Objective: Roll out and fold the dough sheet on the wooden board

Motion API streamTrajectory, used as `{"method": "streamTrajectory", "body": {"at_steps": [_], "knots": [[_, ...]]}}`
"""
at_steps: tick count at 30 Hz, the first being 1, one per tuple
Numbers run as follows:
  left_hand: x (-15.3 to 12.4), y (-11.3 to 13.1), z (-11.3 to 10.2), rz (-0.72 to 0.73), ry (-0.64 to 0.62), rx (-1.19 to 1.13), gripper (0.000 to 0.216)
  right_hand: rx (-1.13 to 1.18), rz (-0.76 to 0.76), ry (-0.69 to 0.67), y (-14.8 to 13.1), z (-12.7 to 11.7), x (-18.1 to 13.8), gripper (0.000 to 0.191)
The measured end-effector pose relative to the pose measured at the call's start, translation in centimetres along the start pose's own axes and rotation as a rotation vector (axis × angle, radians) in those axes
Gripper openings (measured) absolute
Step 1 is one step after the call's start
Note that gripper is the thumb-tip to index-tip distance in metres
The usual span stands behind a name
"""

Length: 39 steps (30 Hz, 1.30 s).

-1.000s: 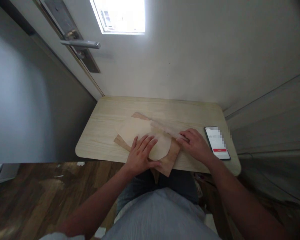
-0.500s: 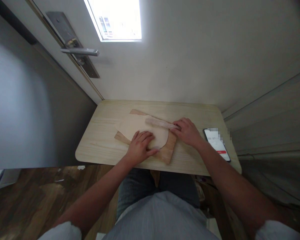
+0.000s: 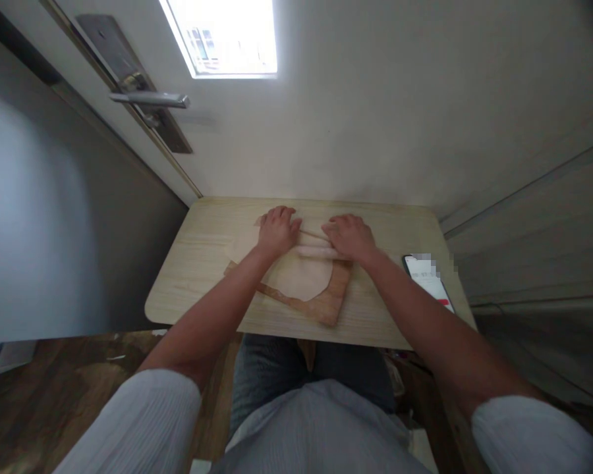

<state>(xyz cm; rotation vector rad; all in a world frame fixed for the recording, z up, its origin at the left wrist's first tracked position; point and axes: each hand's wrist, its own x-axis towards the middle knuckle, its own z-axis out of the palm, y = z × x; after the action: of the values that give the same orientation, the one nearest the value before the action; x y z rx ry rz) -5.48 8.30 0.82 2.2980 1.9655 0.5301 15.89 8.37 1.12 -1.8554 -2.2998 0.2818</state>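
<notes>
A pale, thin sheet of dough (image 3: pixel 304 276) lies over a brown wooden board (image 3: pixel 329 303) and reaches past its left side. Across the far part of the sheet runs a light rolling pin (image 3: pixel 316 252). My left hand (image 3: pixel 278 232) is over the pin's left end, fingers bent forward around it. At the other end, my right hand (image 3: pixel 350 237) covers the pin in the same way. Both hands hide the pin's ends, and only its middle shows between them.
The board rests on a light wooden table (image 3: pixel 188 263) with rounded corners. A phone (image 3: pixel 427 280) with a lit screen lies on the right, beyond my right forearm. Behind the table stands a white door with a metal handle (image 3: pixel 151 99) and a bright window pane (image 3: pixel 227 36).
My left hand has moved from the near edge of the dough forward onto the pin's left end. My right hand has shifted slightly left and forward, and the pin lies more level.
</notes>
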Motion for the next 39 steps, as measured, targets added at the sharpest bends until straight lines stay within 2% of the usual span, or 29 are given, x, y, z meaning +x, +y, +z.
{"method": "streamTrajectory", "body": {"at_steps": [7, 18, 28, 39], "knots": [[-1.1, 0.1, -0.1, 0.04, -0.106, 0.04, 0.048, -0.086, 0.048, 0.068, -1.2, 0.8, -1.3, 0.054], [-4.0, 0.8, -0.6, 0.066, -0.066, 0.055, 0.047, -0.055, 0.084, 0.092, -2.0, 1.0, -4.5, 0.064], [-6.7, 1.6, -1.0, 0.065, -0.026, 0.077, 0.046, -0.102, 0.073, 0.19, -3.0, 1.7, -7.9, 0.068], [-9.7, 1.7, -1.8, 0.108, -0.074, 0.113, 0.053, -0.128, 0.06, 0.198, -4.0, 1.9, -11.5, 0.067]]}}
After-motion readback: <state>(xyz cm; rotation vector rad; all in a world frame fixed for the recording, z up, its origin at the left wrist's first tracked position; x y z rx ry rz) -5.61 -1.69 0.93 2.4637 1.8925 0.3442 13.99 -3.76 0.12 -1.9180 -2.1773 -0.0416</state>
